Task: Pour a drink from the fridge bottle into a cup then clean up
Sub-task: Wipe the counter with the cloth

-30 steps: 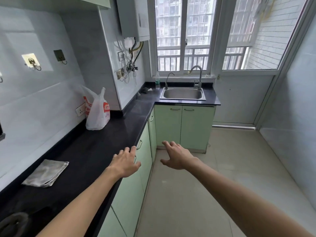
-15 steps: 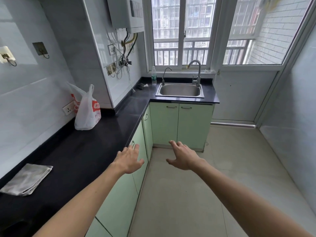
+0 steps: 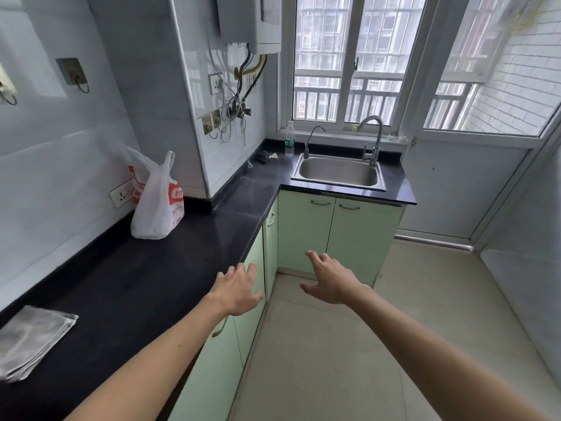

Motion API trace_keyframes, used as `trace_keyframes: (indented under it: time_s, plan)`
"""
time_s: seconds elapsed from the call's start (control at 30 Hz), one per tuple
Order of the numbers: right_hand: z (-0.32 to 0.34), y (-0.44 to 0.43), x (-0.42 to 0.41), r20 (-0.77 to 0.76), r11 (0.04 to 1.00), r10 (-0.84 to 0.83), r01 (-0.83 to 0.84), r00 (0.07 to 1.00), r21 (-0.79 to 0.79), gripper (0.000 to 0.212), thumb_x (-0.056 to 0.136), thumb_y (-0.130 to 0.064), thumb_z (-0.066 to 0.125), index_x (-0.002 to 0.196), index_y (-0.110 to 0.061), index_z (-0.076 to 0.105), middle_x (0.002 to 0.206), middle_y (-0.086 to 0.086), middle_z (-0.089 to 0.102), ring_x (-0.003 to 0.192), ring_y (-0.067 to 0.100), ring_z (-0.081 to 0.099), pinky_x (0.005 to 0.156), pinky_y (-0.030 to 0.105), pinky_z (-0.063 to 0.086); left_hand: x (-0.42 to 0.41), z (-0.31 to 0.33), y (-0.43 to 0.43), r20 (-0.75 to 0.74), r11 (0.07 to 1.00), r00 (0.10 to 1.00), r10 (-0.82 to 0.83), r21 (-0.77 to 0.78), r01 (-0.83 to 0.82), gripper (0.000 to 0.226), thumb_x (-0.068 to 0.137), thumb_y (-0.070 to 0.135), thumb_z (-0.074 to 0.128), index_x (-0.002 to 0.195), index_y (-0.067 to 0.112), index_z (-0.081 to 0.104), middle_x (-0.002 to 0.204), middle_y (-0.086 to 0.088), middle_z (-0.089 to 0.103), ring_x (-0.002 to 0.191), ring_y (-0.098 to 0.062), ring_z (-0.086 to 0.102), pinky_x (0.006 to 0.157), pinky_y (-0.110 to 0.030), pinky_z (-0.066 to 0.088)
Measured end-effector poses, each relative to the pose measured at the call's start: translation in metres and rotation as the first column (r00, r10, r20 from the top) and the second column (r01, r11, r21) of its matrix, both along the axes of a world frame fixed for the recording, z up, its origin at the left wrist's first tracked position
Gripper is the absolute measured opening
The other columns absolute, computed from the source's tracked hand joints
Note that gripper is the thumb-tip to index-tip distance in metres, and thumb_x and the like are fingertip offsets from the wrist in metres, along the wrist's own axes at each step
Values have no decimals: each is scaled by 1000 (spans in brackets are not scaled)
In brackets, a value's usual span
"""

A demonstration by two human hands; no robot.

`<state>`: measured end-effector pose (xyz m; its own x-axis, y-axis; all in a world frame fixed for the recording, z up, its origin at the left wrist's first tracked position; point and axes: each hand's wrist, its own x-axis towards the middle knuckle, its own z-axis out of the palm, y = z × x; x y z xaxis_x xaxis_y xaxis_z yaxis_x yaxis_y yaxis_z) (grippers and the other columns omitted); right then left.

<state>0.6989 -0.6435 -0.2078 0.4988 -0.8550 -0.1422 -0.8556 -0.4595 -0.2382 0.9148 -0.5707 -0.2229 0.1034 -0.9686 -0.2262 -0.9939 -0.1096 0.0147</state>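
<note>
Both my arms reach forward with nothing in them. My left hand (image 3: 238, 288) hovers with spread fingers over the front edge of the black countertop (image 3: 170, 268). My right hand (image 3: 329, 281) is open above the floor, in front of the green cabinets (image 3: 331, 235). A clear plastic bottle with a green label (image 3: 290, 142) stands at the far end of the counter, left of the steel sink (image 3: 338, 171). A folded grey cloth (image 3: 32, 340) lies on the counter at the near left. No cup and no fridge are in view.
A white and red plastic bag (image 3: 158, 202) stands on the counter against the wall, beside a socket. Two taps rise behind the sink. A water heater with hoses hangs on the wall. Beige tiled floor (image 3: 379, 344) stretches to the right.
The view has shifted, so the counter, bag and sink sit slightly differently in frame. Both hands stay open and have barely moved relative to each other.
</note>
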Motion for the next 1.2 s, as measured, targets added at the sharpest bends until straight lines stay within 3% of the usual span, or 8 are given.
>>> trace_keyframes:
  time_s: [0.23, 0.47, 0.7, 1.0, 1.2]
  plan:
    - [0, -56, 82, -9, 998, 61, -60, 998, 11, 79, 91, -48, 60, 152, -20, 18, 139, 12, 43, 125, 33, 47, 93, 45, 46, 72, -7, -43, 10, 998, 998, 61, 14, -61, 75, 96, 48, 41, 155, 10, 14, 148, -15, 38, 133, -33, 41, 108, -48, 37]
    - [4, -94, 171, -29, 982, 184, -185, 982, -22, 82, 90, -52, 59, 152, -23, 15, 138, 12, 45, 123, 33, 49, 91, 48, 51, 154, -3, -55, 4, 983, 983, 182, -25, -182, 73, 97, 49, 42, 154, 11, 16, 148, -14, 39, 134, -32, 42, 107, -48, 38]
    - [-2, -108, 268, -47, 931, 363, -364, 931, -5, 83, 90, -51, 59, 154, -22, 14, 144, 12, 40, 130, 36, 45, 97, 46, 47, 231, -7, -34, -15, 933, 934, 356, -50, -357, 73, 97, 49, 44, 153, 12, 18, 147, -13, 41, 132, -31, 45, 105, -47, 40]
    - [-26, -109, 390, -80, 783, 622, -618, 779, 75, 80, 90, -52, 57, 152, -22, 16, 140, 9, 41, 127, 33, 45, 94, 47, 47, 314, -23, 27, -3, 754, 754, 656, -24, -656, 65, 96, 51, 44, 146, 13, 27, 138, -13, 48, 124, -33, 51, 98, -46, 45]
    - [-36, -103, 459, -97, 645, 764, -750, 638, 148, 82, 91, -52, 56, 154, -23, 12, 144, 9, 39, 131, 32, 43, 100, 48, 45, 336, -26, 63, -13, 596, 596, 803, -9, -803, 66, 98, 50, 41, 149, 12, 25, 137, -13, 50, 120, -31, 54, 93, -43, 48]
